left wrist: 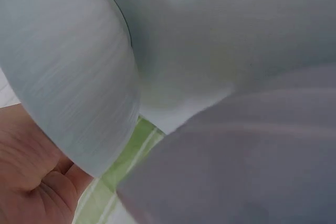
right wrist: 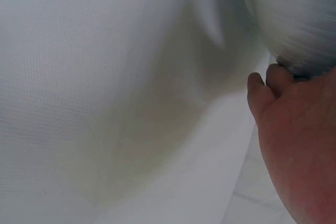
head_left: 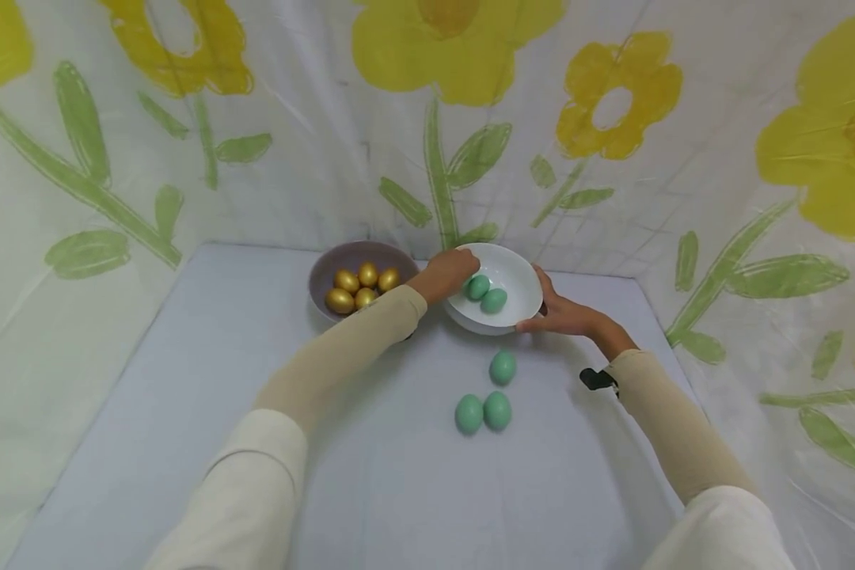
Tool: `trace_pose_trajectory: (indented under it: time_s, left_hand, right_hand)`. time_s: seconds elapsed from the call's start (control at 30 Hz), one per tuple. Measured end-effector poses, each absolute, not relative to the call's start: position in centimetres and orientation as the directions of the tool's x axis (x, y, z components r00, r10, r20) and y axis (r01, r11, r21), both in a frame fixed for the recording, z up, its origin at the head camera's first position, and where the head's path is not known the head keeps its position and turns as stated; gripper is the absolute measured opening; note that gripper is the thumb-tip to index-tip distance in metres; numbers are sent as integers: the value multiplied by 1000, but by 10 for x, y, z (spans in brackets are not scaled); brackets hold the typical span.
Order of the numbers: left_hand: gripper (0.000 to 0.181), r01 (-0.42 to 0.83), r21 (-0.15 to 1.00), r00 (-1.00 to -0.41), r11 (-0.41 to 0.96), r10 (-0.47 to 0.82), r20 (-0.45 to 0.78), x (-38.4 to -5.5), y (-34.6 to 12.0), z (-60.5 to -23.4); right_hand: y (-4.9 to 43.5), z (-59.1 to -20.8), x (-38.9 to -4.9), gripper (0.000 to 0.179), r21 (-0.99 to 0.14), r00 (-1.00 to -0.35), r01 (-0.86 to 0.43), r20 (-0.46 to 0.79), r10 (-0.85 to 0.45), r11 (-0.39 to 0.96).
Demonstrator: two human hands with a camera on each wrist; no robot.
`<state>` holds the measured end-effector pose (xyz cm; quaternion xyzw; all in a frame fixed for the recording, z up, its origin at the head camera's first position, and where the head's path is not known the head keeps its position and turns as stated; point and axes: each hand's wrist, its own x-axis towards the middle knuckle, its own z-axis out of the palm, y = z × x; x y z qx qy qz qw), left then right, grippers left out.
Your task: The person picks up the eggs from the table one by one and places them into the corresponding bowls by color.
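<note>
A white bowl (head_left: 520, 277) stands at the back of the table with green eggs (head_left: 494, 300) inside it. My right hand (head_left: 568, 314) holds its right side, thumb at the front near the rim and fingers round behind. In the right wrist view, those fingers (right wrist: 265, 90) lie against the bowl's outer wall. My left hand (head_left: 447, 275) reaches over the left rim, knuckles up, close beside the eggs; its fingertips are hidden, and I cannot tell whether they hold an egg. The bowl's wall (left wrist: 68, 61) covers part of that hand in the left wrist view.
A mauve-brown bowl (head_left: 322, 277) with several golden eggs (head_left: 346, 280) stands just left of the white one, under my left forearm. Three green eggs (head_left: 498, 411) lie on the table (head_left: 399, 491) in front. A flower-printed curtain (head_left: 313, 158) hangs behind the table's back edge.
</note>
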<state>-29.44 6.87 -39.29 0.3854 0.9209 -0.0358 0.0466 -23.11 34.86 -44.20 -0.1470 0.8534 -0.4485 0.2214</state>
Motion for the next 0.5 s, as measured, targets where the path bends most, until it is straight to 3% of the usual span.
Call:
trace_pose_trajectory:
  time_s: [0.5]
  left_hand:
    - [22,711,-45,-701,701,705,-108,-294,75,-399]
  right_hand:
    - [349,-444,-233,126,-837,-856,-88,-213,-470,540]
